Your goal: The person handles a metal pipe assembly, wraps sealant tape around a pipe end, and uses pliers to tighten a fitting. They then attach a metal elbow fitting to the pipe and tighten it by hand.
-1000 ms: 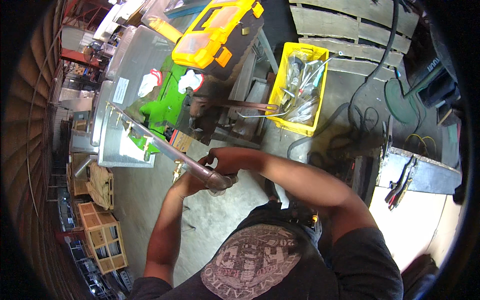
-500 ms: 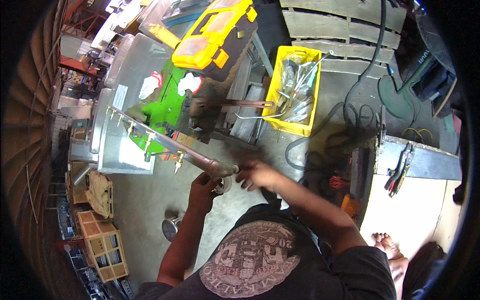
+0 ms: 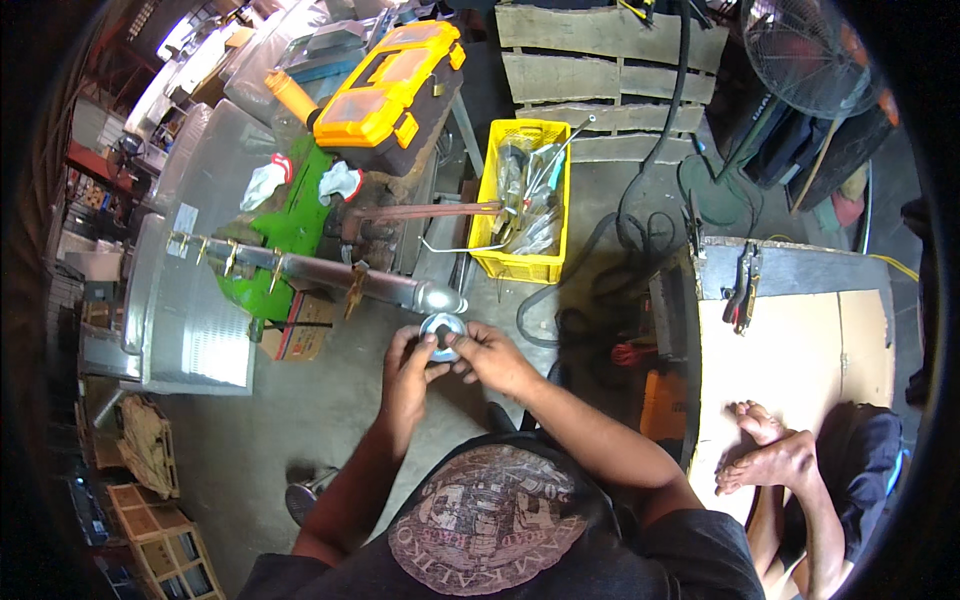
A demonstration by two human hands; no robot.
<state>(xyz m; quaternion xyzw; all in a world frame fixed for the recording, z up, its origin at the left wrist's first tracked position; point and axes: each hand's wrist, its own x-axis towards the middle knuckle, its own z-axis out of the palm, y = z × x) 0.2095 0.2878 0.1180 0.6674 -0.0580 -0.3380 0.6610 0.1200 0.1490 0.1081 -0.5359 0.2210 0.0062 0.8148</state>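
Note:
A small round roll of white tape (image 3: 442, 324) with a dark centre is between my hands, in front of my chest. My left hand (image 3: 404, 368) grips its left side, thumb across its face. On the other side, the fingers and thumb of my right hand (image 3: 490, 356) pinch its edge. Just beyond the roll lies the end of a grey metal pipe (image 3: 385, 287), whose rounded end fitting points toward me. Brass valves (image 3: 277, 266) stick out along the pipe. Neither hand touches the pipe.
A pipe wrench (image 3: 425, 211) with a reddish handle sits beyond the pipe, near two white gloves (image 3: 340, 182). A yellow-lidded toolbox (image 3: 385, 95) and a yellow crate of tools (image 3: 564, 200) stand farther off. At right, pliers (image 3: 741, 290) and another person's feet (image 3: 765, 450) rest on a cardboard-covered table (image 3: 790, 350).
My right hand has left the pipe's end and come to the tape roll. My left hand has brought the roll away from beneath the pipe end. The view has shifted.

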